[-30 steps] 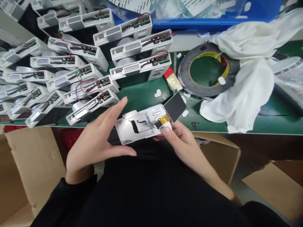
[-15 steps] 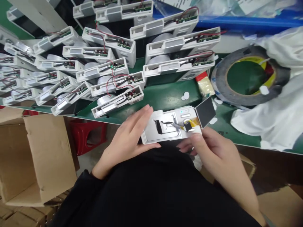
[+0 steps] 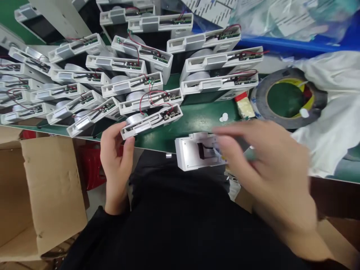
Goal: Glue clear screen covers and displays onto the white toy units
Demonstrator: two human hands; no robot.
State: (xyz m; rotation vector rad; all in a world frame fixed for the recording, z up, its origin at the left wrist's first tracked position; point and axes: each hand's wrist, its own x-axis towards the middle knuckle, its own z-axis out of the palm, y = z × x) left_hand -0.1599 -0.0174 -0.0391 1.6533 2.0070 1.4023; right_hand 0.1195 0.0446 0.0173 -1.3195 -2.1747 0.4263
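At the far left, an open cardboard box [image 3: 54, 187] stands below the green surface [image 3: 197, 120], on which white housings [image 3: 115, 62] crowd together, wires showing along their upper edges. The left hand [image 3: 116, 159] is at the nearest one, the front housing [image 3: 152, 123]; its grip looks narrowed, thumb and fingers either side of that housing's left end.

Right of it, the open unit [image 3: 191, 152] lies at the near edge of the surface, its pale inner plate and dark strip facing up; how far the edge supports it is hard to tell. The right hand [image 3: 267, 168], blurred, covers its right end, thumb and forefinger apart; whether this grip has hold of the unit cannot be told. Beyond are white round pieces [image 3: 224, 117], then a tape roll [image 3: 260, 97] and white cloth [image 3: 337, 97].

The step in hand appears to be handling two units at once, one per hand. Lifting the front housing would call for a firm left grip clear of its wires, with the open unit kept steady at the edge.
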